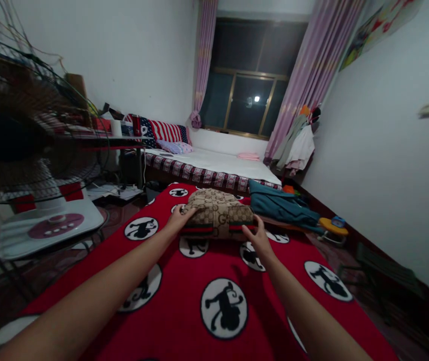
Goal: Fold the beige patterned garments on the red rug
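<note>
A folded beige-and-brown patterned garment (214,208) with a green-and-red striped band along its near edge is at the far part of the red blanket (184,301). Its exact kind is hard to tell in this folded state. My left hand (180,219) grips its left side, thumb on top and the other fingers mostly hidden. At the opposite end, my right hand (256,235) holds the near right corner between thumb and fingers. Just right of the bundle lies a folded teal garment (282,203).
A fan (22,135) stands at left on a white-topped stool (82,215). Behind the blanket is a bed (214,163) below a window. Clothes (299,145) hang near the purple curtain. A yellow stool (333,226) and a dark folding stool (389,268) are at right.
</note>
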Motion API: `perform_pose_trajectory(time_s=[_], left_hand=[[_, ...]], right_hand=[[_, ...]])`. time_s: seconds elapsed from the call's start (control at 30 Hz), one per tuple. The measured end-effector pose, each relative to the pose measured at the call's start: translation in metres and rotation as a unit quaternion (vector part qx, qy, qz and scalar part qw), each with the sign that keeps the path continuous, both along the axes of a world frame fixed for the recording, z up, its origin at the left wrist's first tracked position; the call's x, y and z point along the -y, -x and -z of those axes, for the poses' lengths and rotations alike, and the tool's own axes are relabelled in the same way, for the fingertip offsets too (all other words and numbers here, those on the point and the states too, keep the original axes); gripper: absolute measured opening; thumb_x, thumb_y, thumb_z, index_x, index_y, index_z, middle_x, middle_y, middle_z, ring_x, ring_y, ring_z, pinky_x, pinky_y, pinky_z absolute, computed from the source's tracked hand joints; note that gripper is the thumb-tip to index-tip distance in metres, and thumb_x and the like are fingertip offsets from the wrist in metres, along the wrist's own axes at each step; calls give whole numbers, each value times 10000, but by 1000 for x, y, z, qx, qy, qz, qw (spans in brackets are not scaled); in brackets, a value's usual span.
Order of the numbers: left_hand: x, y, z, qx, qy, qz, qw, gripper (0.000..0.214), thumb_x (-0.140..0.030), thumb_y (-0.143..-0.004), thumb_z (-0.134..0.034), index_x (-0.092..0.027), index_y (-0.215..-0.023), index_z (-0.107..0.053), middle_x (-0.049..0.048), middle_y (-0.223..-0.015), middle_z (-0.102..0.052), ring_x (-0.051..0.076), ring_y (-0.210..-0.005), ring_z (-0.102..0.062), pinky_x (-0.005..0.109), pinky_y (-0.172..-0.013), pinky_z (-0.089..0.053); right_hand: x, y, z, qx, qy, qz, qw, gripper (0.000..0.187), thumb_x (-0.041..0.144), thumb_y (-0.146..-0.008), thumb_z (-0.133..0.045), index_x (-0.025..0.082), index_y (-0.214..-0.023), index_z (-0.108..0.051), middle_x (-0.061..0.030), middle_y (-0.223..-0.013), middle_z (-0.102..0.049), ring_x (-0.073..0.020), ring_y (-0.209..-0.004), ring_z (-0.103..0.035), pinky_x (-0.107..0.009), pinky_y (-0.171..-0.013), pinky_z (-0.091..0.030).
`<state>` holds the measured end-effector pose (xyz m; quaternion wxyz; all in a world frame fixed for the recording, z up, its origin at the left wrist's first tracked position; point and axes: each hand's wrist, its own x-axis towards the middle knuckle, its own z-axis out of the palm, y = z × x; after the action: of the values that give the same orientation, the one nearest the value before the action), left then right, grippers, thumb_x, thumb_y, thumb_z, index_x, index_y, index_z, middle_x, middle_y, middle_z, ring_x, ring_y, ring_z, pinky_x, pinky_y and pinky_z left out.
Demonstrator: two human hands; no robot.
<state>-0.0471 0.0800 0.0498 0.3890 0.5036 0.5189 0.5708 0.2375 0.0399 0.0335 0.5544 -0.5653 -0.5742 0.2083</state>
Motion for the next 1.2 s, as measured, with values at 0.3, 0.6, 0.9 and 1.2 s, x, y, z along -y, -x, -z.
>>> perform_pose_trajectory(time_s=[0.3, 0.6, 0.9, 1.2], left_hand=[[65, 22, -1, -139, -19, 62, 988, 614, -527, -658, -692, -126, -1122, -680, 119, -1157, -689, 297, -1109, -611, 376, -982, -447], [151, 44, -37, -563, 3, 196, 803, 340, -444, -814, -572, -321, -1091, -725, 67, -1140, -677, 299, -1052, -626, 415, -913, -476], [69, -92, -9, -579, -82, 16, 811, 600, -499, -934, -390, -264, -1483, -338, 110, -1580, -228, 331, -1444, -209, 558, -1148, -171], [46, -94, 35, -586, -36, 92, 804, 606, -542, -946, -306, -303, -1502, -276, 74, -1599, -154, 319, -1463, -142, 555, -1159, -115]], right_hand=[[88, 7, 3, -112, 28, -28, 993, 561, 516, -724, -624, 165, -1161, -597, -108, -1091, -693, -253, -944, -665, -367, -794, -539], [198, -13, -13, 330, 223, -59, 915, 320, 457, -869, -496, 235, -757, -697, -13, -621, -637, -176, -585, -604, -267, -553, -403], [79, 68, -37, 316, -41, 153, 936, 414, 316, -891, -501, 195, -1280, -571, -125, -1411, -483, -274, -1302, -418, -450, -1073, -313], [49, 55, 35, 267, 20, 207, 941, 346, 233, -870, -472, 147, -1159, -640, -157, -1363, -510, -258, -1301, -409, -415, -1086, -287]])
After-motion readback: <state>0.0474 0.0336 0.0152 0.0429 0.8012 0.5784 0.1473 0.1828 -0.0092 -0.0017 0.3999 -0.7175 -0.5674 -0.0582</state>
